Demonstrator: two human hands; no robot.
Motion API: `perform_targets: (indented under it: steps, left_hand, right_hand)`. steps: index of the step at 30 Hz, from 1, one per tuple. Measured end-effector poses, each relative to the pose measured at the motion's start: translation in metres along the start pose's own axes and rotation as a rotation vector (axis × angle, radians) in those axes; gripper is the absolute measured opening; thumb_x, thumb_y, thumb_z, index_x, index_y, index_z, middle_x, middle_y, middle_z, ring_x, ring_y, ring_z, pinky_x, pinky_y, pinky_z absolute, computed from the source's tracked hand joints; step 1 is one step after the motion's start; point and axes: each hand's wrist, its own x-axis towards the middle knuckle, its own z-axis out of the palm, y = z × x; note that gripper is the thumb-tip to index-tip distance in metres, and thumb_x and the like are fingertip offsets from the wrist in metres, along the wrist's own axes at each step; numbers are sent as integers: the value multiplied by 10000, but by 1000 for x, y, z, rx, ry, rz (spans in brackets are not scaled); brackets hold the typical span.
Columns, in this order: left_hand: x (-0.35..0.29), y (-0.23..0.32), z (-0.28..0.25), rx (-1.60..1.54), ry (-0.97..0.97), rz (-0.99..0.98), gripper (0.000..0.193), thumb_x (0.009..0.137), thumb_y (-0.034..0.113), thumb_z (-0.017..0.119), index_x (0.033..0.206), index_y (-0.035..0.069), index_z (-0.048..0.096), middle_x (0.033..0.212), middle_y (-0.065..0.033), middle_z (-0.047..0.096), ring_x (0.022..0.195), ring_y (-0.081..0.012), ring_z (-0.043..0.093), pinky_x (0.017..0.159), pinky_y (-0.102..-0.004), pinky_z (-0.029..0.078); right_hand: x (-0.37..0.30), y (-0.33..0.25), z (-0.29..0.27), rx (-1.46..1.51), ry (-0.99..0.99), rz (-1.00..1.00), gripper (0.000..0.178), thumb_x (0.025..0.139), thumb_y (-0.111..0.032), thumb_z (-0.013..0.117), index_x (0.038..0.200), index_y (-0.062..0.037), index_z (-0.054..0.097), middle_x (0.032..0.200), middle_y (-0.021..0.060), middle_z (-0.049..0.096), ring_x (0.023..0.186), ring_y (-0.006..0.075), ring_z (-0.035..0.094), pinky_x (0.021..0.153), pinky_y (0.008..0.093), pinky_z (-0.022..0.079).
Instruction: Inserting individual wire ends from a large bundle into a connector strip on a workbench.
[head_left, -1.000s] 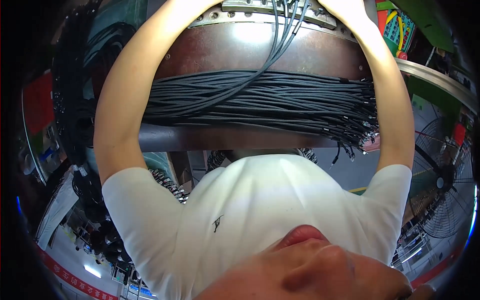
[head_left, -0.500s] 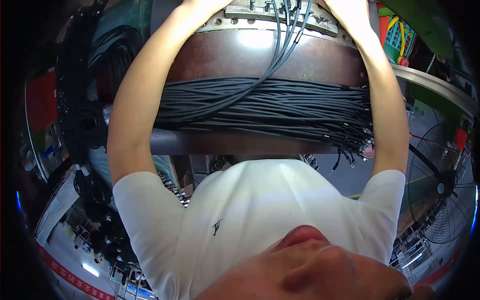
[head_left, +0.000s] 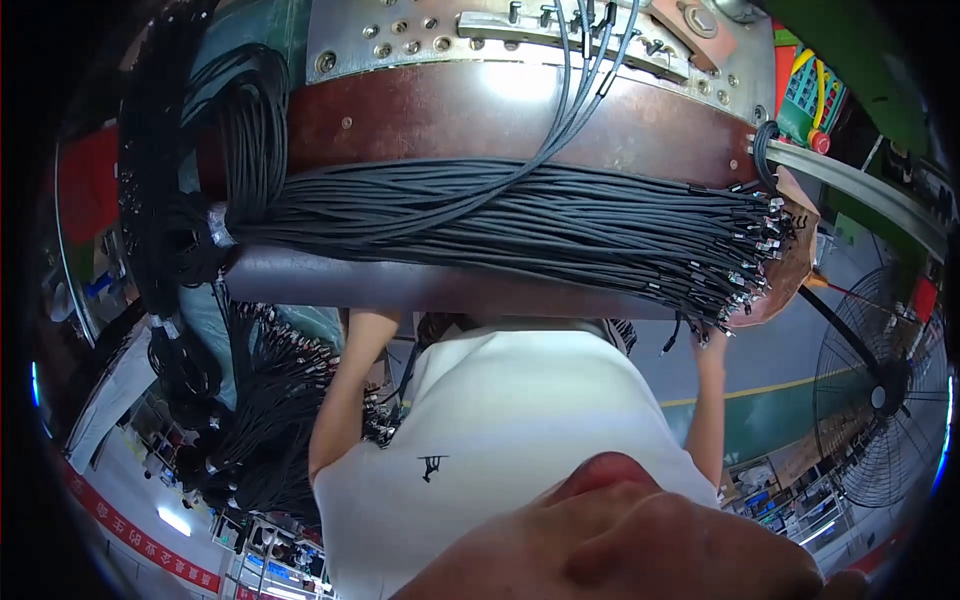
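A thick bundle of black cables lies across the reddish-brown worktop, its small metal-tipped connectors fanned out at the right. Several cables curve up from it to a metal clamp bar on a drilled steel plate. Below the front edge, my left hand shows only around the wrist; its fingers are hidden under the worktop. My right hand is low at the right, just beneath the connector ends. Its fingers are mostly covered, so whether it touches a cable cannot be made out.
More black cables hang at the left, and others with tips are heaped lower down. Brown paper lies by the connectors. A black floor fan stands at the right, below a metal rail. A red button is at upper right.
Both hands have come back from the clamp bar at the far side and dropped below the front edge of the worktop. The cables there stay in place.
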Motion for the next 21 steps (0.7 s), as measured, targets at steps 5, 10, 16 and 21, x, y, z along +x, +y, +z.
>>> perform_targets:
  steps: [5, 10, 16, 21]
  left_hand:
    - [32, -19, 48, -80, 413, 39, 191, 847, 196, 549, 909, 70, 678, 927, -162, 664, 888, -365, 612, 792, -464, 477]
    - [27, -8, 28, 30, 356, 37, 206, 850, 218, 552, 941, 81, 678, 946, -155, 666, 896, -341, 620, 804, -461, 472]
    - [27, -17, 38, -22, 537, 104, 173, 832, 168, 566, 929, 76, 675, 930, -163, 662, 879, -347, 619, 771, -453, 477]
    - [38, -11, 20, -172, 273, 37, 254, 810, 95, 570, 1051, 30, 622, 1049, -190, 620, 995, -358, 579, 857, -438, 457]
  right_hand:
    - [-19, 109, 44, -1050, -148, -339, 378, 834, -212, 556, 1189, -95, 612, 1221, 170, 585, 1154, 347, 525, 1004, 462, 398]
    - [2, 75, 43, -1845, -26, -1078, 464, 903, -458, 521, 1040, -44, 679, 1086, 190, 652, 1063, 360, 579, 960, 451, 424]
    - [8, 16, 67, -768, -84, -257, 333, 843, -17, 547, 1167, -41, 617, 1192, 199, 604, 1134, 375, 538, 993, 440, 408]
    - [7, 20, 66, -755, -18, -294, 333, 820, -20, 545, 1147, -6, 604, 1126, 213, 620, 1058, 382, 554, 966, 448, 414]
